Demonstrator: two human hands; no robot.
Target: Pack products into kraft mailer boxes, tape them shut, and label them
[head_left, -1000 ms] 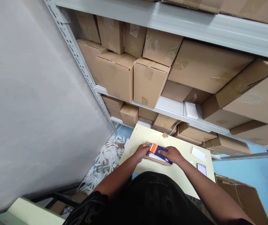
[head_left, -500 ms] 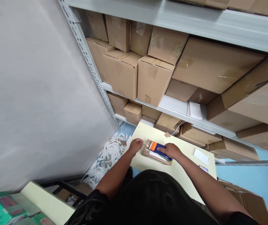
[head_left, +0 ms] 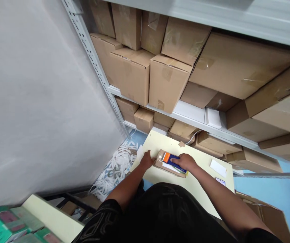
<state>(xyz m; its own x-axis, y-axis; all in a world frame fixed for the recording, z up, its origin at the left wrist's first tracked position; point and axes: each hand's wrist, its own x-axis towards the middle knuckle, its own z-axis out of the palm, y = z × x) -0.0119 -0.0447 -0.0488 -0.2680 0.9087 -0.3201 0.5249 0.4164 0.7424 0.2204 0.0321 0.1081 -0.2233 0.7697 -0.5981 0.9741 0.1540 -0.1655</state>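
Observation:
A small flat brown cardboard parcel (head_left: 174, 171) lies on the pale yellow table, with clear shiny tape at its left end. My right hand (head_left: 187, 162) grips a flat blue item with an orange band and a pale tip (head_left: 167, 157), held over the parcel; its exact kind I cannot make out. Beneath it, a white paper (head_left: 169, 166) shows on the parcel. At the parcel's left end is my left hand (head_left: 147, 160), fingers apart and holding nothing visible; whether it touches the cardboard I cannot tell.
The table (head_left: 157, 140) also bears a cardboard scrap (head_left: 182, 144), a white pad (head_left: 218, 167) and a phone (head_left: 220, 181). Shelves (head_left: 190, 116) full of cardboard boxes rise behind. White paper strips (head_left: 119, 158) heap on the floor by the wall. An open carton (head_left: 266, 216) stands at right.
My left hand has gone from closed fingers to spread ones and dropped slightly beside the parcel. My right hand keeps its hold on the blue item. The shelves sit a little higher in view.

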